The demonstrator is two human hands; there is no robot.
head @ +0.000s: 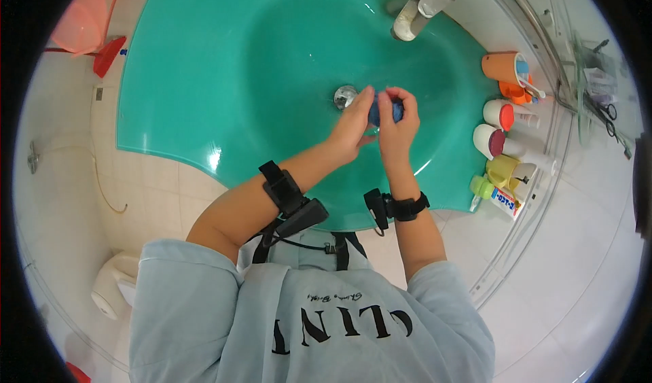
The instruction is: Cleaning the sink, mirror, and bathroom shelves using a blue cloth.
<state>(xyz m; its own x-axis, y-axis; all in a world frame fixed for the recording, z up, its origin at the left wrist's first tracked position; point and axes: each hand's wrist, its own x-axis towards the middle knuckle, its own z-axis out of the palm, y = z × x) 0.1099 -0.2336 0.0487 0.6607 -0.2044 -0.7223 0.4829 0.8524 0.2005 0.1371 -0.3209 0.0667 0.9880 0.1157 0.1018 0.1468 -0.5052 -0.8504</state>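
Note:
A small dark blue object point(393, 110), perhaps a cloth or scrubbing pad, is held between both hands over the basin of a green sink point(193, 77). My left hand point(352, 123) presses at the object's left side, its fingers pointing up. On the other side, my right hand point(400, 120) has its fingers curled around the blue object. Just left of the fingertips is the round metal drain stopper point(345, 97). Parts of the object are hidden by the fingers. Both forearms wear black strapped devices.
A metal faucet point(423, 8) stands at the upper right. Along the right rim are an orange cup point(501, 67), white jars with red lids point(494, 115), a yellow mug point(501, 171) and a toothpaste tube point(505, 202). A pink dipper point(81, 21) is at the upper left.

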